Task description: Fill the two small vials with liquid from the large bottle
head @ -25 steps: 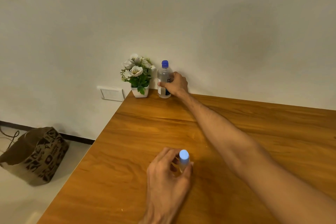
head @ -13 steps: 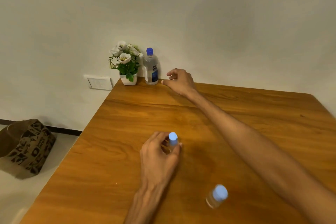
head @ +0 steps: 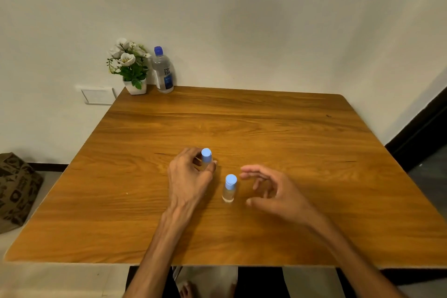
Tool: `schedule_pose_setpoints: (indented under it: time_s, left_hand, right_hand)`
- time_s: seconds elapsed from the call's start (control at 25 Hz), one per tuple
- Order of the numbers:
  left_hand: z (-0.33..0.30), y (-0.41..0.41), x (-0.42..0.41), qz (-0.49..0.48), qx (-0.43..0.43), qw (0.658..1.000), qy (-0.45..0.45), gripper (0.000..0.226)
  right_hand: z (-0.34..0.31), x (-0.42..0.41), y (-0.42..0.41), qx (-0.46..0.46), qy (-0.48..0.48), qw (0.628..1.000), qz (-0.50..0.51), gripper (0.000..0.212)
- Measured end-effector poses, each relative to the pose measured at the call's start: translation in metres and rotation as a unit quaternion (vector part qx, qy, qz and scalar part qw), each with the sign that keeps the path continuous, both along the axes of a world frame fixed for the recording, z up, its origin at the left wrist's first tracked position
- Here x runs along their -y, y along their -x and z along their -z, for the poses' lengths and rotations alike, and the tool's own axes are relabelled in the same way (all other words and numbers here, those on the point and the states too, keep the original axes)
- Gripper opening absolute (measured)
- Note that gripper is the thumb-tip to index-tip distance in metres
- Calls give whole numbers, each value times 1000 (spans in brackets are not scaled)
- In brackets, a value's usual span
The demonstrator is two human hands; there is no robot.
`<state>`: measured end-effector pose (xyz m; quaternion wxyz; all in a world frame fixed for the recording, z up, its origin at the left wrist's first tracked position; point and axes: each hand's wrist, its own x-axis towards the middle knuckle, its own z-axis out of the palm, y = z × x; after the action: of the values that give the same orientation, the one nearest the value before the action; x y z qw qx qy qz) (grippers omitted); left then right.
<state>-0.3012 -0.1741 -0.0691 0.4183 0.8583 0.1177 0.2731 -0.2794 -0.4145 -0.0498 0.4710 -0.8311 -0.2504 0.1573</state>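
At the centre of the frame, the left hand (head: pixel 191 176) curls its fingers and thumb round a small vial (head: pixel 206 158) with a pale blue cap, which stands upright on the wooden table (head: pixel 278 133). The thumb tip lies against the vial's right side, and the fingers wrap behind it, so most of the clear body is hidden and only the cap shows plainly.

Just to the lower right of it stands a second small vial (head: pixel 229 188), also upright, blue-capped and clear-bodied; nothing touches it. To its right, the right hand (head: pixel 273 191) hovers with fingers spread and loosely bent, thumb below and forefinger above, forming a wide gap that faces the vial. It holds nothing, and a strip of bare table separates its fingertips from the vial.

The large bottle (head: pixel 163 72) stands upright at the far left corner of the table, in the upper left of the frame, well apart from both hands. It has a dark blue cap, a clear body and a blue label. Just beside it on the left sits a white pot of white flowers (head: pixel 131 65).

A wall switch plate (head: pixel 98 95) is fixed below table height at the left, and a patterned brown bag (head: pixel 17 189) rests on the floor at the left edge.
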Motion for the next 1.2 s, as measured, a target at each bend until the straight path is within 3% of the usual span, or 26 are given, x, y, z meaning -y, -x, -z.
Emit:
schedule_pose_setpoints:
  time_s: [0.08, 0.28, 0.52, 0.8, 1.08, 1.2]
  left_hand:
    - [1, -1, 0, 2, -8, 1000, -8, 28]
    - [-5, -13, -18, -13, -36, 999, 12, 34]
    - [-15, -140, -84, -31, -57, 996, 63, 45]
    - [-10, -300, -135, -72, -7, 997, -11, 35]
    - [7, -338, -142, -96, 17, 995, -19, 44]
    - [8, -322, -131, -99, -8, 995, -11, 54]
  right_hand:
    - [18, -19, 17, 38, 20, 999, 10, 68]
    - [41, -63, -18, 75, -40, 991, 99, 30]
    - [12, -156, -179, 94, -21, 971, 218, 24]
    - [21, -261, -349, 117, 16, 963, 240, 7]
    - [45, -270, -376, 157, 6, 962, 223, 21]
    - [39, -260, -365, 141, 16, 968, 207, 41]
